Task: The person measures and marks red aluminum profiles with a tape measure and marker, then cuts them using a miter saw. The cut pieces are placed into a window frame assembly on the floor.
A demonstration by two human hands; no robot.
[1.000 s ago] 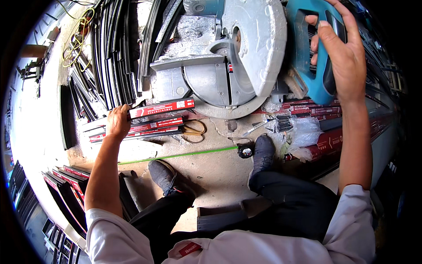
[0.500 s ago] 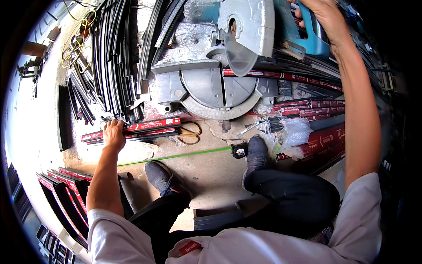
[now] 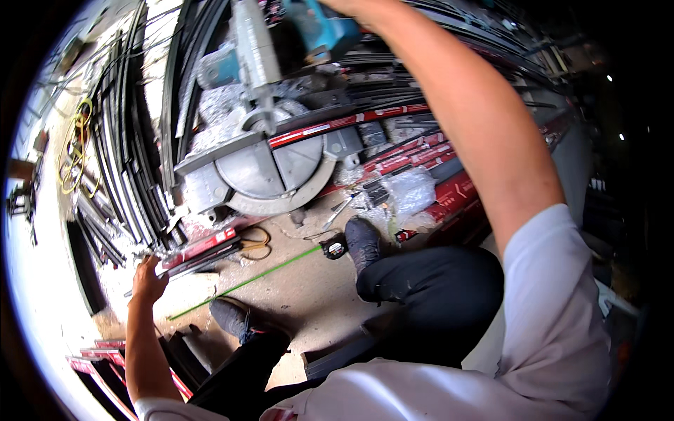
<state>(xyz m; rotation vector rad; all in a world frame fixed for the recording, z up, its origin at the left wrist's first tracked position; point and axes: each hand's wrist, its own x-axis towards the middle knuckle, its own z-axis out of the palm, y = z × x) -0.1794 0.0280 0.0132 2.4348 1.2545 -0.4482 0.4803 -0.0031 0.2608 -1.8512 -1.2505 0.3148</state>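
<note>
My right hand [image 3: 344, 4] is at the upper edge, mostly cut off, closed on the blue handle [image 3: 330, 31] of a mitre saw. The saw's grey head [image 3: 256, 49] stands above its round metal table [image 3: 256, 172]. A long black profile with red film [image 3: 351, 125] lies along the fence, its left end close to the blade guard [image 3: 269, 121]. To the lower left, my left hand [image 3: 146, 282] has its fingers curled down at the left end of short red-filmed profiles [image 3: 203, 245] on the floor. What its fingertips hold is hidden.
An extended tape measure [image 3: 333, 246] lies by my right shoe, its green blade [image 3: 260, 277] running left. Orange-handled scissors [image 3: 256, 242] lie near the short profiles. Clear plastic wrap [image 3: 411, 191], black profiles [image 3: 126, 133] and a yellow cable [image 3: 74, 151] lie around the saw.
My view has turned, so the saw and floor items appear tilted and farther left. The saw head now shows more edge-on. My right hand has slipped mostly out of the upper edge.
</note>
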